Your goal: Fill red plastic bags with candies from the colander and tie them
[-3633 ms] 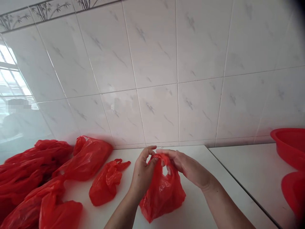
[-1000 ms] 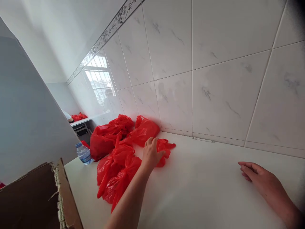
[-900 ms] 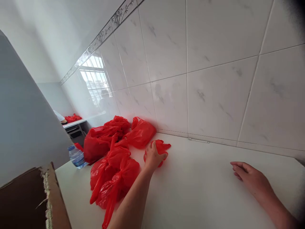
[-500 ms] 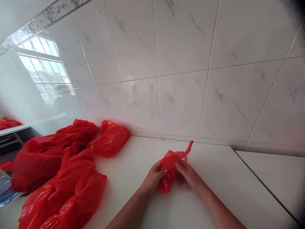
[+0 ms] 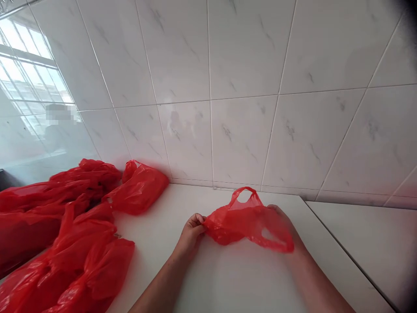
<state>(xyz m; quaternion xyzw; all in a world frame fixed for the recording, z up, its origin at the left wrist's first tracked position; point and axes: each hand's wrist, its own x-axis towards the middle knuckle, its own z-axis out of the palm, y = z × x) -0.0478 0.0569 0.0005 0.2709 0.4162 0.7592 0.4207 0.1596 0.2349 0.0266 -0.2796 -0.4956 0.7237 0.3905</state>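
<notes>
A thin red plastic bag (image 5: 234,221) with loop handles is stretched between my two hands just above the white table. My left hand (image 5: 193,230) pinches its gathered left end between thumb and fingers. At the bag's right end, my right hand (image 5: 288,224) grips it from behind, and the red film covers most of those fingers. One handle loop stands up at the far side, while the other opening faces the near right. The right part of the bag looks blurred.
Several red plastic bags (image 5: 94,256) are heaped along the left, with a fuller one (image 5: 143,187) against the tiled wall (image 5: 241,139). Bare white tabletop (image 5: 234,278) lies beneath my hands. A seam separates it from another white surface (image 5: 368,234) on the right.
The crumpled bag has been spread out sideways, and its handles now show. My hands have moved apart, left hand leftward and right hand rightward. The view has shifted right.
</notes>
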